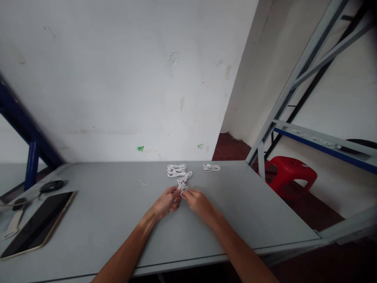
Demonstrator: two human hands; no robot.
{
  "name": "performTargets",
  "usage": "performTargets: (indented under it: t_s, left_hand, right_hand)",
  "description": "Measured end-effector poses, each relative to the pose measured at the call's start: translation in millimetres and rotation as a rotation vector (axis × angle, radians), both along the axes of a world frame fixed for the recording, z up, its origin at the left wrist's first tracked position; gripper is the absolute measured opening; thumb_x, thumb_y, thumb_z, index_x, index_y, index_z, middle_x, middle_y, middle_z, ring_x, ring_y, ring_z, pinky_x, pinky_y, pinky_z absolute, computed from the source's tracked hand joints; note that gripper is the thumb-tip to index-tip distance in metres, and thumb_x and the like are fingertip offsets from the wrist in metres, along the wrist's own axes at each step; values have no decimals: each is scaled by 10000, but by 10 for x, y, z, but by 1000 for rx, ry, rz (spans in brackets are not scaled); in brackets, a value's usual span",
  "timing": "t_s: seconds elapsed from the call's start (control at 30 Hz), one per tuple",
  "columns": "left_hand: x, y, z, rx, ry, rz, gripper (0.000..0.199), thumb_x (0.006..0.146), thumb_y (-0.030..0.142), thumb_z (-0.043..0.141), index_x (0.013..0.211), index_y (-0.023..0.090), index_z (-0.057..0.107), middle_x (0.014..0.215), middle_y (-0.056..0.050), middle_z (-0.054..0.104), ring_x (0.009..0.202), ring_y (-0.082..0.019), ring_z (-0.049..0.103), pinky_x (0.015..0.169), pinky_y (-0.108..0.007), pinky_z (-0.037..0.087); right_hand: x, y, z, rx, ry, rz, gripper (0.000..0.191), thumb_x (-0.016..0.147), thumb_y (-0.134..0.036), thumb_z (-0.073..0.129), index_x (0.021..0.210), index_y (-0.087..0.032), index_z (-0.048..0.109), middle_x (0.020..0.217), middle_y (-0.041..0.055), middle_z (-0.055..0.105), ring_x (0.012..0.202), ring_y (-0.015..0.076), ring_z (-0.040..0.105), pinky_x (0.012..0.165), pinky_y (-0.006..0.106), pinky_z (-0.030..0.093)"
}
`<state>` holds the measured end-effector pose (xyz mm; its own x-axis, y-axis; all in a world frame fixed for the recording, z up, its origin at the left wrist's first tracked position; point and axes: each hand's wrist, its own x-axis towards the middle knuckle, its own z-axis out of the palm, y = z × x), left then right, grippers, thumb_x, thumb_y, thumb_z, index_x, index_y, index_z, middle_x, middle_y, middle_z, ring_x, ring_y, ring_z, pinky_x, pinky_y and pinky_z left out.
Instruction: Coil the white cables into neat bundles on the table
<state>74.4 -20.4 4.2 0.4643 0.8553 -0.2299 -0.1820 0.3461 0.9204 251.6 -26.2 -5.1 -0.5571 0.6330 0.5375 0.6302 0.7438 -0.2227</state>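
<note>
Near the middle of the grey table (118, 220), my left hand (168, 202) is closed round a bundled white cable (183, 180). My right hand (196, 199) pinches at the lower end of that same bundle, its fingertips close to my left thumb. The top of the bundle sticks up beyond my fingers; its lower part is partly hidden by them. Just behind it lie coiled white cables (176, 170). One more coiled white cable (211, 168) rests apart to the right. A thin white tie or wire (145, 182) lies on the table to the left.
On the left are a dark tablet (38, 224), a black mouse (51, 186) and a watch-like item with a pale strap (14, 224). A white wall (132, 78) stands behind the table. At right are a metal frame (294, 86) and a red stool (290, 173).
</note>
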Motion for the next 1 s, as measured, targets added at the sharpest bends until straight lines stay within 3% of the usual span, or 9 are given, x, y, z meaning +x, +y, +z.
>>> performTargets:
  t_s: [0.23,0.4,0.5,0.67,0.77,0.83,1.0]
  left_hand:
    - [-25,1,-41,85,93,-21,364,819,515,625,836,196,450,594,93,397,393,-22,252,361,-162,137]
    - [-9,8,-78,244,202,-11,405,847,583,562,806,203,426,570,92,411,396,-44,335,369,-172,231]
    - [22,6,-31,324,161,-15,382,882,570,521,863,195,450,637,69,476,448,-54,402,417,-181,301]
    - [92,22,6,488,129,47,349,927,502,498,1042,173,503,714,25,574,578,-90,501,551,-214,389]
    - [119,43,-31,526,154,86,363,924,497,507,1077,168,510,690,25,585,582,-102,514,559,-220,383]
    - [113,56,-52,501,153,87,378,916,513,508,1067,167,515,660,31,585,549,-102,510,542,-221,373]
    - [43,65,-48,376,122,123,367,885,522,546,972,165,546,591,43,566,508,-101,498,529,-220,355]
  right_hand:
    - [-16,-14,4,78,-110,8,243,967,-76,423,824,-162,600,762,57,648,708,184,598,668,280,478]
    - [-49,-44,39,-29,36,68,261,960,-101,423,783,-173,600,776,60,644,738,180,582,706,287,454]
    - [-83,-39,56,-281,356,19,284,961,-218,445,715,-188,583,697,19,605,654,149,537,638,264,412]
    - [-184,45,15,-906,986,-67,307,843,-403,562,621,-193,533,556,-25,520,508,114,455,495,234,325]
    - [-217,78,-8,-1099,1102,-67,278,796,-392,577,615,-186,529,547,-19,525,476,110,453,452,231,290]
    - [-210,76,-10,-1015,1047,-86,242,805,-388,585,676,-186,548,561,-19,550,476,115,475,454,231,317]
    - [-124,46,-2,-488,679,-66,173,886,-329,577,992,-195,604,760,20,682,657,160,616,621,261,456]
